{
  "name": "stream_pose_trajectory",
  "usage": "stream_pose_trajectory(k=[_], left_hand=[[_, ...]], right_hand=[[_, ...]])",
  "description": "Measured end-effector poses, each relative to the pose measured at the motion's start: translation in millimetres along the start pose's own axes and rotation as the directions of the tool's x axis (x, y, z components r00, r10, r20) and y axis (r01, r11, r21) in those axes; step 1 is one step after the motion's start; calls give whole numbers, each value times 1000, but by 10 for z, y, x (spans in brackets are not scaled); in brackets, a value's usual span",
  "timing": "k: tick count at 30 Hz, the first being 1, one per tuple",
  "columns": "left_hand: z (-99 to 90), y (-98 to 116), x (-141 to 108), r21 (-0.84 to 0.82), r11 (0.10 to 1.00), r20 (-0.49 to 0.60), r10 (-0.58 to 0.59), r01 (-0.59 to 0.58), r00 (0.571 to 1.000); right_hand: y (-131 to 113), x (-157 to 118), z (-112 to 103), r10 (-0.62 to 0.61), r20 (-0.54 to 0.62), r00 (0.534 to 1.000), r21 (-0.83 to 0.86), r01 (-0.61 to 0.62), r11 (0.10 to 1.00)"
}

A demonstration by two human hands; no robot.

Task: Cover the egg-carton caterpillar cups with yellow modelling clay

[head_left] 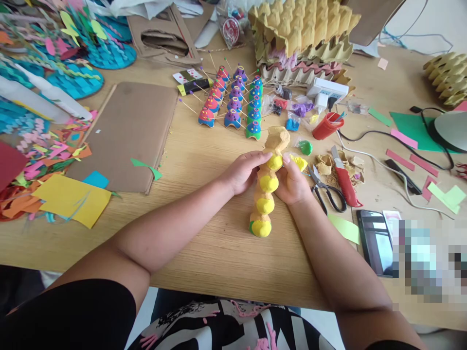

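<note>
Nearest to us is our black, white and pink shirt [219, 326], below both hands at the table edge. Our left hand [243, 174] and our right hand [294, 182] hold one long bumpy strip [267, 196] between them. The fingers are bent, partly closed around its sides, and both thumbs are up by the yellow bump [275, 163] near its far end. We cannot tell if the strip is lifted or resting on the wood.

Four bumps have yellow on them, so that part looks mostly done. The far bump [278, 139], just past our thumbs, is bare and brown. Brown shows between the yellow bumps too, and only a little green [251, 226] is on the near end.

Beyond our left hand stand red bumps [207, 115], purple bumps [232, 118] and blue and green bumps [254, 127], with eyes and pins. Next to those, ours seems about half done, with no eyes or pins yet. Yellow clay [300, 163] and green clay [305, 147] sit just past our right hand, and scissors [326, 188] lie beside it.
</note>
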State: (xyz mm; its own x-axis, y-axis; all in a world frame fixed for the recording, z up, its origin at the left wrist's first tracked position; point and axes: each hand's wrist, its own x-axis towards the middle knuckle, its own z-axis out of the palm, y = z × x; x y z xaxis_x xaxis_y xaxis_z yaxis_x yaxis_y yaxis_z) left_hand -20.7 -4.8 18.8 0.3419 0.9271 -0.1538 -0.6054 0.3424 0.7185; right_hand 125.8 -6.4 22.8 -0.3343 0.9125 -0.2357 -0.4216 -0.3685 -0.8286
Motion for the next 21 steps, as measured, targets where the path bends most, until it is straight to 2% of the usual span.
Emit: stream_pose_trajectory(k=[6, 13, 18, 21], left_hand=[[52, 2, -28, -2, 1000, -45, -9, 9, 999], [53, -35, -14, 2, 1000, -44, 19, -19, 999], [57, -47, -19, 43, 998, -77, 44, -41, 996], [65, -50, -29, 39, 997, -70, 69, -66, 995]], right_hand=[[5, -14, 15, 44, -25, 999, -3, -44, 999], [39, -9, 39, -14, -91, 996, 30, 17, 999], [25, -18, 34, 13, -49, 999, 7, -13, 1000], [22, -24, 39, 3, -71, 997, 9, -2, 1000]])
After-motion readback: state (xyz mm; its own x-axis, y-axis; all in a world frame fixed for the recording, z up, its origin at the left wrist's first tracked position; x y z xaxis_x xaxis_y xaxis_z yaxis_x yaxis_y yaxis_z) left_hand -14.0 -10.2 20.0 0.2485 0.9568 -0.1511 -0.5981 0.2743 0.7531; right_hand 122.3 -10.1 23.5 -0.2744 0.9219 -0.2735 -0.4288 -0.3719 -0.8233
